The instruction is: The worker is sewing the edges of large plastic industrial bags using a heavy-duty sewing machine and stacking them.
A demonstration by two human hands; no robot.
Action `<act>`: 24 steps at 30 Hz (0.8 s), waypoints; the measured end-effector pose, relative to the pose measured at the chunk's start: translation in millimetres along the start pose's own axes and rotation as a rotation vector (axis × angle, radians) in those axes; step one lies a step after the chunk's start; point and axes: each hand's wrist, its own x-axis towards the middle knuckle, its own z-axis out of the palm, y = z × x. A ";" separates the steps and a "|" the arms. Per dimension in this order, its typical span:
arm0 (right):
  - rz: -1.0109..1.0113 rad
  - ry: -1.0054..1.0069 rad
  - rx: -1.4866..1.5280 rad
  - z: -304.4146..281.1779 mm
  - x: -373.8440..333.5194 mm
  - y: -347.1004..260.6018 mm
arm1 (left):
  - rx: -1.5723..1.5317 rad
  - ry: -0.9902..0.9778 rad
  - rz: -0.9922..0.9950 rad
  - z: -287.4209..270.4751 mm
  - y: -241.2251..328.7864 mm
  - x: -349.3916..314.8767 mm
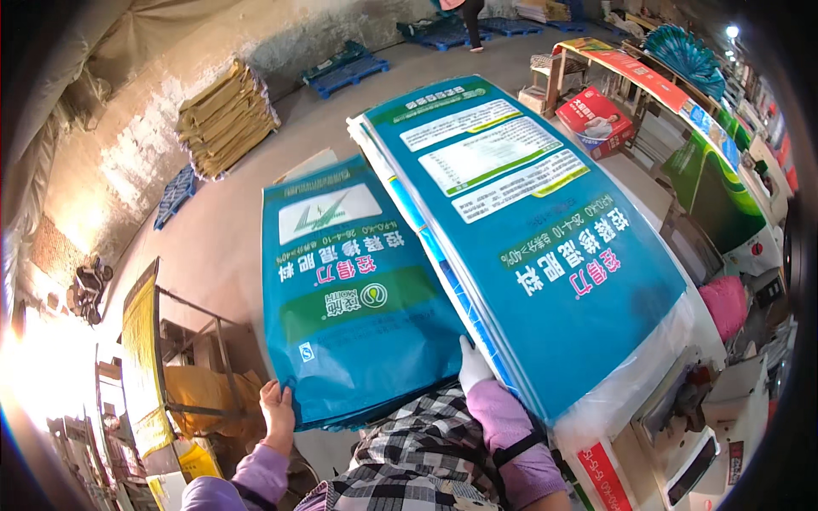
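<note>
Bags (pixel 358 281), blue with green and white print, lie in two flat piles in front of the person. The right pile (pixel 558 272) is the larger, slanting away from the person, its stacked edges showing along its left side. The left pile (pixel 375 341) runs along that side, its near edge close to the person's body, with both hands at its near end. Below that edge is a checked apron (pixel 417 451). Farther off, beyond the left pile, a tan stack (pixel 226 119) stands by the wall, and a red carton (pixel 594 119) sits past the far right side of the right pile. The left hand (pixel 277 415), bare, grips the left pile's near left corner, its fingers closed on the creased edge; how many bags it has hold of cannot be told. The right hand (pixel 475 368), in a white glove, is at the left pile's near right corner, just beside the right pile's edge, fingers pointing away from the body; whether it grips anything cannot be told.
</note>
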 end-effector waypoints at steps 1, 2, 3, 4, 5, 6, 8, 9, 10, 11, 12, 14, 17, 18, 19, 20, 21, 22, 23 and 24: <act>0.050 -0.026 0.289 2.2 -5.6 10.5 | 0.046 -0.091 -0.010 10.0 -26.9 3.6; 0.041 0.050 0.290 14.3 -14.6 26.7 | 0.089 -0.192 -0.015 21.5 -41.8 4.8; 0.088 0.076 0.394 12.3 -29.9 25.4 | -0.285 -0.306 -0.472 24.1 -47.6 2.2; 0.145 0.111 0.488 -1.8 -43.0 22.4 | -0.287 -0.344 -0.445 29.5 -37.6 1.3; 0.220 -0.003 0.633 -32.0 -55.9 22.5 | 0.062 -0.305 -0.231 27.9 -16.0 2.1; 0.299 -0.109 0.782 -53.1 -66.6 23.6 | 0.393 -0.250 0.008 26.8 8.1 3.7; 0.317 -0.104 0.805 -45.7 -101.5 34.6 | 0.528 -0.220 0.492 45.9 102.2 11.9; 0.192 -0.080 0.823 -36.7 -110.5 30.9 | 0.360 -0.308 0.660 61.2 162.7 8.3; 0.048 -0.064 0.848 -30.5 -115.9 19.9 | 0.270 -0.556 0.715 75.3 217.1 -2.4; 0.003 -0.220 0.793 -74.3 -102.9 3.2 | 0.204 -0.781 0.743 87.0 263.8 -18.8; -0.033 -0.378 0.723 -122.8 -94.5 -0.6 | 0.073 -0.946 0.861 112.9 308.5 -54.6; 0.041 -0.240 0.846 -112.1 -121.5 12.2 | -0.278 -1.298 1.191 192.2 343.8 -130.7; 0.100 -0.029 0.679 -138.8 -143.2 21.6 | -0.459 -1.193 1.301 277.6 389.6 -238.1; 0.190 -0.434 0.581 -162.0 -146.8 29.6 | -0.486 -1.162 1.304 299.7 393.9 -251.8; 0.111 -0.276 0.613 -173.3 -148.5 31.0 | -0.456 -1.145 1.318 319.9 382.1 -237.8; 0.080 -0.199 0.566 -207.2 -155.5 42.1 | -0.371 -1.280 1.136 338.1 373.3 -220.2; 0.134 0.268 0.731 -216.2 -176.7 56.8 | -0.312 -1.436 0.944 352.0 370.7 -222.6; 0.272 0.280 0.782 -229.4 -188.4 80.9 | -0.323 -1.458 0.950 359.6 370.9 -225.9; 0.439 0.318 0.813 -245.7 -195.4 100.0 | -0.460 -1.540 0.668 359.5 369.8 -219.1; 0.572 0.493 0.923 -248.2 -197.1 121.4 | -0.589 -1.590 0.377 358.9 368.4 -211.5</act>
